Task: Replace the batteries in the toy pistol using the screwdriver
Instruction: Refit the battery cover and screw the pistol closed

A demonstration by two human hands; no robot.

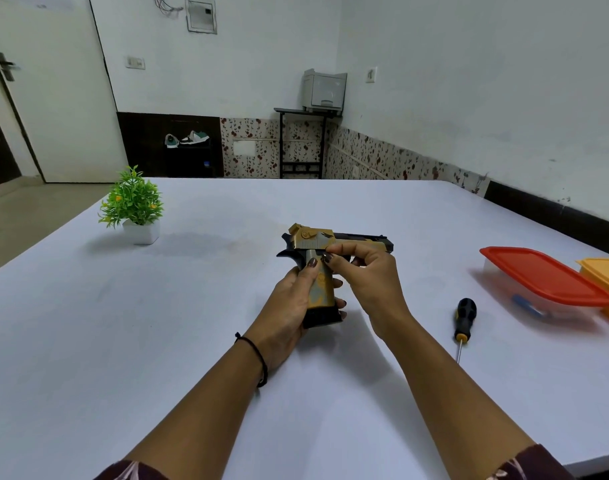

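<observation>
Pistol (322, 247) held upright above the bench (192, 306), grip toward the camera, seemingly for access to the battery cover. Left hand (292, 299) wrapped shut around the grip; right hand (365, 271) pinching at the frame, fingers (341, 250) nearly closed. Screwdriver (465, 318) lying untouched to the right, near the red-lidded box (545, 278).

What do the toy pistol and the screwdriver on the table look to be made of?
Gold-and-black toy pistol: probably moulded plastic, with a matte printed gold pattern and dull black frame. Black-and-yellow-handled screwdriver: glossy handle, likely plastic or rubber; thin shaft looks like bare metal.
</observation>
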